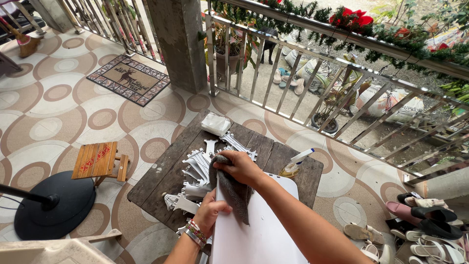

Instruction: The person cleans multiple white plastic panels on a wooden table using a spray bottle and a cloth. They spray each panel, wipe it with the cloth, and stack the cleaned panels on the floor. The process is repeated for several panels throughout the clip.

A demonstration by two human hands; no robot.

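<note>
A white flat panel (264, 230) rests tilted over the near edge of a dark wooden table (161, 171). My right hand (239, 166) presses a grey cloth (232, 190) against the panel's top edge. My left hand (210, 210), with bracelets on the wrist, grips the panel's left edge just below the cloth. Several white plastic parts (198, 171) lie in a heap on the table to the left of my hands.
A white packet (215, 123) and a spray bottle (292, 166) sit on the table. A small wooden stool (100, 160) and a black fan base (53, 205) stand at the left. Shoes and sandals (420, 220) lie at the right, below a metal railing (342, 98).
</note>
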